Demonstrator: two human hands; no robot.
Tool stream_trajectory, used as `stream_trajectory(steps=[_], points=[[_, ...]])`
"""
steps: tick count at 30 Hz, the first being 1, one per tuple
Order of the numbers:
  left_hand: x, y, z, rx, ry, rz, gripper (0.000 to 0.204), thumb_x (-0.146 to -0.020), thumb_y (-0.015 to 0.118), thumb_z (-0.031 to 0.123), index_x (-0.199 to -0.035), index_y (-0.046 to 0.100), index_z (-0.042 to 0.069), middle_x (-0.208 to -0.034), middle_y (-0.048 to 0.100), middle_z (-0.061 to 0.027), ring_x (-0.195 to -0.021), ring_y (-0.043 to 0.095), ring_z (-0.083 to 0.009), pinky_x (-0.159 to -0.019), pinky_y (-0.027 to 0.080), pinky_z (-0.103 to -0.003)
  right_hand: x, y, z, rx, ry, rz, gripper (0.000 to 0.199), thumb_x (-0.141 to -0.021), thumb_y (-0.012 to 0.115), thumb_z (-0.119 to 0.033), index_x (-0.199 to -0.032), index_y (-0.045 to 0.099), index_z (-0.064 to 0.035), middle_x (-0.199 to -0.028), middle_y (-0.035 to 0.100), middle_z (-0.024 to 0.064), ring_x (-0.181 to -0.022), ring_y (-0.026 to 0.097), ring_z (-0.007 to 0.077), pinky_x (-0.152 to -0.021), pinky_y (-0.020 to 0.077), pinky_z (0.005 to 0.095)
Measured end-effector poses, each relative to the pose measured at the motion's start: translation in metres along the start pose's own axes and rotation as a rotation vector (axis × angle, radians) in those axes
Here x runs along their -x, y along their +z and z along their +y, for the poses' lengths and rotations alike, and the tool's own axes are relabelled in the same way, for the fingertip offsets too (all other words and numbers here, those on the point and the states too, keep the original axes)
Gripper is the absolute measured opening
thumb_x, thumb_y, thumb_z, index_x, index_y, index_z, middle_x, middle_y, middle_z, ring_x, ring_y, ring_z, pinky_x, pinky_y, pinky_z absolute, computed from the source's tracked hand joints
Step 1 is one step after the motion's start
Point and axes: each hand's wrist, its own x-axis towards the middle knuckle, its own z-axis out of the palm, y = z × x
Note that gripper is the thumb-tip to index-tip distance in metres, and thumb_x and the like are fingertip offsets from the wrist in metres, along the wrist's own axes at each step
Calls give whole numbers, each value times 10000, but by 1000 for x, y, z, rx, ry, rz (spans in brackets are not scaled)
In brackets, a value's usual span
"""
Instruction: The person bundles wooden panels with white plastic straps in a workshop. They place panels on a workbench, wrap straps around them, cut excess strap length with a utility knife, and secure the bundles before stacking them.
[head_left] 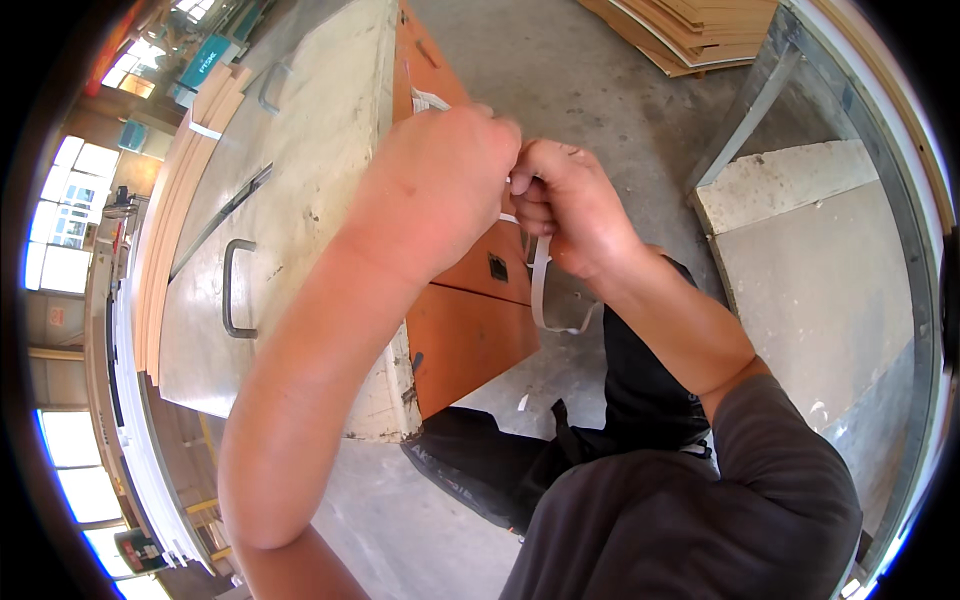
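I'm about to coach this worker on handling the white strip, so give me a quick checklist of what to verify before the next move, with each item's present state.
1. Left hand gripping the white strip: ok, fingers closed at its upper end.
2. Right hand gripping the strip: ok, fist closed on it beside the left.
3. Strip's loose end free: ok, it hangs curling below the right hand, touching nothing visible.
4. Strip undamaged between the hands: cannot tell, fingers cover it.
5. Orange cabinet doors shut: ok, panels look flush.
6. Floor underfoot: not ok, a small white scrap lies by the dark trouser leg.
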Motion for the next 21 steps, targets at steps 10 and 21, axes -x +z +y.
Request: stream_trajectory(steps=[10,21], points=[[-8,-1,-8,286,-71,-103,179,-907,509,93,-823,617,-21,-877,635,-190,-866,614,-382,-778,494,-478,-26,-28,-3,1189,-1295,91,165,-658,689,0,-696,533,-36,-626,525,81,-502,471,258,-463,391,327],[-4,0,-7,244,-77,-191,120,-916,516,62,-935,583,-35,-870,589,-187,-874,578,-368,-792,458,-445,-33,-28,-10,1058,-787,-107,173,-729,612,-18,-655,456,-10,-557,464,69,-518,392,118,-472,333,291]])
